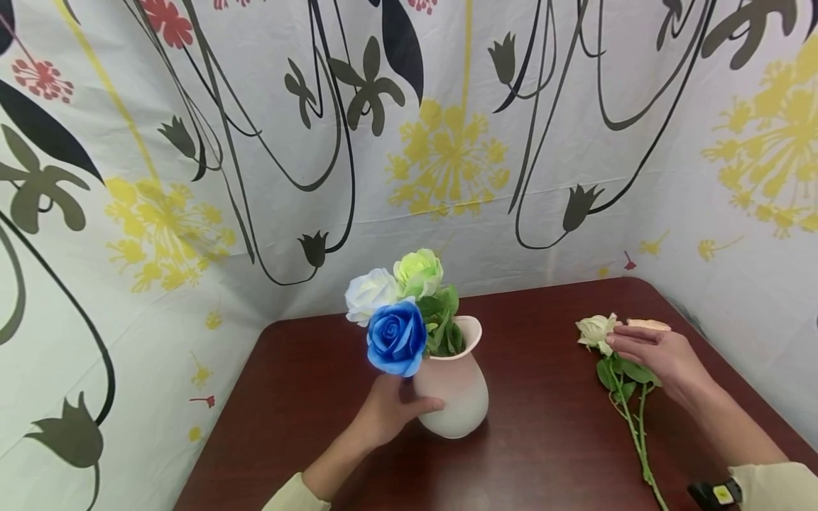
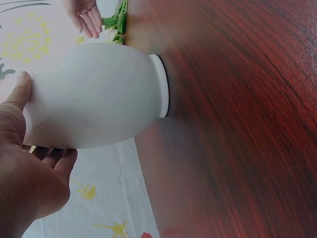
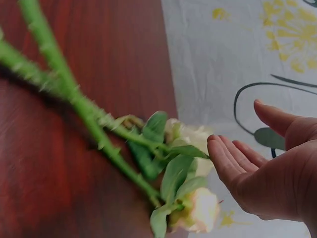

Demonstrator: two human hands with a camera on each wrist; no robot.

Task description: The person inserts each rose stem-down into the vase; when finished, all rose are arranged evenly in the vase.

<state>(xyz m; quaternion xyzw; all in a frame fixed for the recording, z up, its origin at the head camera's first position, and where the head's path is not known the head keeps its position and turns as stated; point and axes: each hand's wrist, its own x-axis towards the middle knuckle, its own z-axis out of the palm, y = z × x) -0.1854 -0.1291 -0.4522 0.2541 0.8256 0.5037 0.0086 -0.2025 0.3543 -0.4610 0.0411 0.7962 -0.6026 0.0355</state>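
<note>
Vase sits w/ the left hand cupped against its lower belly — thumb on one side of the curve, fingers on the other, palm against the wall; it steadies rather than clamps. Above that hold, three blooms crowd the mouth: blue rose hanging out over the knuckles, white rose and green rose behind it. That's a lot of weight up top vs. a narrow foot, so if the palm pushes sideways the vase could rock or skid on the slick table, and the blue head, leaning furthest out, is likeliest to flop or slide out.

Right hand is spread, fingers straight and relaxed, holding nothing — it hovers just over the heads of two loose stems lying on the wood, fingertips close to the cream rose; a peach rose lies at the far side of the palm. Can't tell if skin actually touches petals. Risks here, imo: closing on the flower heads instead of the stalks below the palm would crush petals; the two stalks lie crossed w/ leaves tangled, so lifting one may drag the other along; and the stalks look thorny in the right wrist view — a quick squeeze could prick.
</note>
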